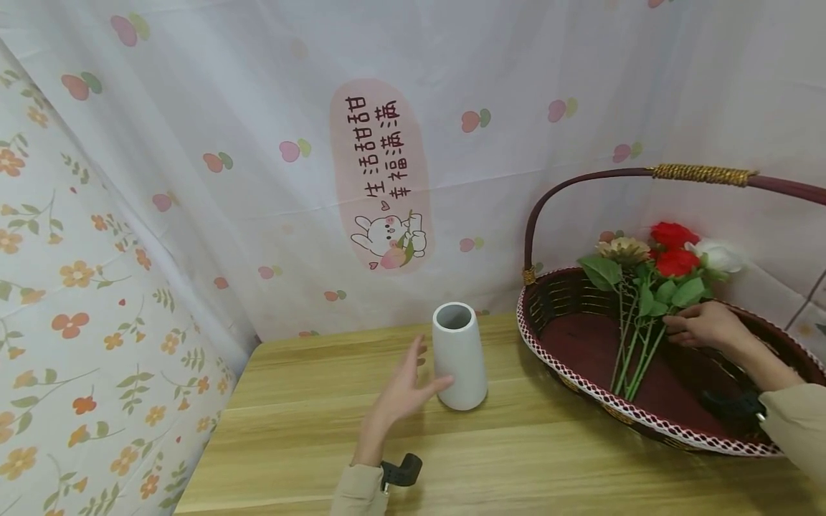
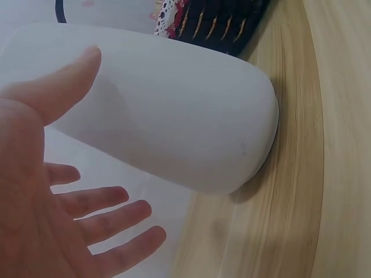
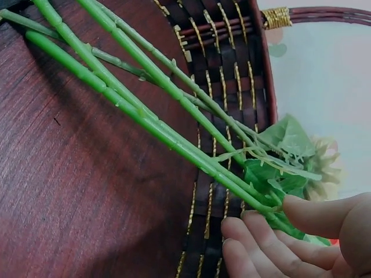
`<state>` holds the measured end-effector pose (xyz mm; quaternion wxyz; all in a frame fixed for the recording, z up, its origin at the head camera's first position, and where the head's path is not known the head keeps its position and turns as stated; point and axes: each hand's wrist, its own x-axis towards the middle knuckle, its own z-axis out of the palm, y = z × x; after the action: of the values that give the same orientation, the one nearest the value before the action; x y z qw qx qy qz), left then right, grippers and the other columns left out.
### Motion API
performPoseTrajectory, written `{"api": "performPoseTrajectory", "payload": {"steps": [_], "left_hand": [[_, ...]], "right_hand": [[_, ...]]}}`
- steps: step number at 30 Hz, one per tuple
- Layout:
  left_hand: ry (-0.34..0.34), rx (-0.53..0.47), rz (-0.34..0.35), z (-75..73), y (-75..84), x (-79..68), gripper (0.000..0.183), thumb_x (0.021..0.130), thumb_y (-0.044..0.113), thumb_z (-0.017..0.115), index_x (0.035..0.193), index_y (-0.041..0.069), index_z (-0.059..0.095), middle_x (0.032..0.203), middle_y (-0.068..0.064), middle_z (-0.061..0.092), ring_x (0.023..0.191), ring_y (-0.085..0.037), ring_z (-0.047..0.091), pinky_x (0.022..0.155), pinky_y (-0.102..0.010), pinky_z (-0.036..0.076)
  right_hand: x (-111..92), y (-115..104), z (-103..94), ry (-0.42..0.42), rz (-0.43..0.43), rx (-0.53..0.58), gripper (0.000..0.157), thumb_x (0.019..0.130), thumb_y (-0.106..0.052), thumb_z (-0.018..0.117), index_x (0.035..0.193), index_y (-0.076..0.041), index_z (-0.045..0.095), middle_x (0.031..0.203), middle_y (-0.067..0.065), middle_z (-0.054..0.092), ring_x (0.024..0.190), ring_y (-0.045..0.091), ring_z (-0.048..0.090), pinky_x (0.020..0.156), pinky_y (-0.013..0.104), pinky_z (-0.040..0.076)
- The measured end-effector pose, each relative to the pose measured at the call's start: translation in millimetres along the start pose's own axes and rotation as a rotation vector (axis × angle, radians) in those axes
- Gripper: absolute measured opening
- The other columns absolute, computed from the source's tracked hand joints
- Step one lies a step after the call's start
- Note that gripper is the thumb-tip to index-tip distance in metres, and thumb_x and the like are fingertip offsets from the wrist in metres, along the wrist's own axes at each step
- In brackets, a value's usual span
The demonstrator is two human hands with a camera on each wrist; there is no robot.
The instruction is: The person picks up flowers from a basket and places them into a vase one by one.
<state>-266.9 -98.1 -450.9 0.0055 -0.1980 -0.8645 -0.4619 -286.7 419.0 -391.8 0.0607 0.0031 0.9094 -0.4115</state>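
Observation:
A white tapered vase (image 1: 461, 365) stands upright on the wooden table, its round mouth facing up. Beside its left side is my left hand (image 1: 406, 390), thumb and fingers spread apart; in the left wrist view the thumb overlaps the vase (image 2: 174, 110). Over the basket, my right hand (image 1: 706, 328) pinches a green flower stem (image 3: 232, 185) just below the leaves, between thumb and fingers. The bunch has red roses (image 1: 677, 262), a white flower (image 1: 718, 256) and a yellowish flower (image 1: 623, 251). Its blooms lean at the back rim, stems slanting down into the basket.
The dark woven basket (image 1: 581, 380) has a white-and-red trimmed rim and a tall handle (image 1: 581, 176) arching over it, wrapped in gold cord. Behind the table (image 1: 290, 423) hangs a printed curtain (image 1: 258, 93); a floral cloth (image 1: 84, 322) hangs at the left.

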Motion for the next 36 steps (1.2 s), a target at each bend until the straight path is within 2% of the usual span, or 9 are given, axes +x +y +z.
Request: {"api": "performPoseTrajectory", "payload": {"steps": [6, 12, 18, 26, 36], "left_hand": [[0.006, -0.047, 0.009, 6.1, 2.2, 3.4, 0.095, 0.076, 0.051, 0.068, 0.147, 0.019, 0.012, 0.141, -0.012, 0.034, 0.123, -0.034, 0.04, 0.094, -0.05, 0.038], [0.014, -0.038, 0.023, 12.2, 5.3, 6.3, 0.093, 0.075, 0.053, 0.068, 0.145, 0.029, 0.013, 0.138, -0.004, 0.039, 0.12, -0.024, 0.044, 0.096, -0.045, 0.037], [0.025, -0.047, 0.035, 17.2, 7.4, 8.2, 0.09, 0.074, 0.052, 0.069, 0.144, 0.032, 0.017, 0.138, 0.001, 0.038, 0.12, -0.02, 0.043, 0.097, -0.045, 0.035], [0.058, -0.082, 0.08, 22.6, 7.5, 11.8, 0.087, 0.074, 0.05, 0.07, 0.143, 0.033, 0.019, 0.135, 0.007, 0.041, 0.121, -0.013, 0.04, 0.097, -0.041, 0.036], [0.081, -0.094, 0.077, 24.1, 7.4, 12.0, 0.082, 0.075, 0.049, 0.07, 0.141, 0.033, 0.024, 0.131, 0.008, 0.044, 0.118, -0.012, 0.044, 0.095, -0.04, 0.04]], "right_hand": [[1.4, 1.1, 3.7, 0.016, 0.004, 0.084, 0.06, 0.097, -0.023, 0.045, 0.12, 0.03, 0.03, 0.086, 0.023, 0.066, 0.07, 0.014, 0.066, 0.066, 0.032, 0.054], [0.6, 2.8, 6.0, 0.05, 0.006, 0.066, 0.063, 0.095, -0.026, 0.048, 0.121, 0.029, 0.031, 0.084, 0.022, 0.066, 0.069, 0.014, 0.066, 0.065, 0.032, 0.054], [-1.4, 2.5, 6.9, 0.088, -0.001, 0.031, 0.065, 0.094, -0.031, 0.049, 0.119, 0.027, 0.037, 0.081, 0.02, 0.067, 0.067, 0.015, 0.066, 0.063, 0.03, 0.054], [-2.4, 3.4, 6.1, 0.11, -0.027, 0.038, 0.065, 0.094, -0.032, 0.049, 0.12, 0.027, 0.037, 0.084, 0.021, 0.067, 0.067, 0.013, 0.066, 0.062, 0.029, 0.054], [-10.6, -9.8, 3.8, 0.14, -0.034, 0.043, 0.069, 0.094, -0.036, 0.05, 0.121, 0.026, 0.036, 0.083, 0.016, 0.068, 0.068, 0.014, 0.066, 0.062, 0.022, 0.052]]}}
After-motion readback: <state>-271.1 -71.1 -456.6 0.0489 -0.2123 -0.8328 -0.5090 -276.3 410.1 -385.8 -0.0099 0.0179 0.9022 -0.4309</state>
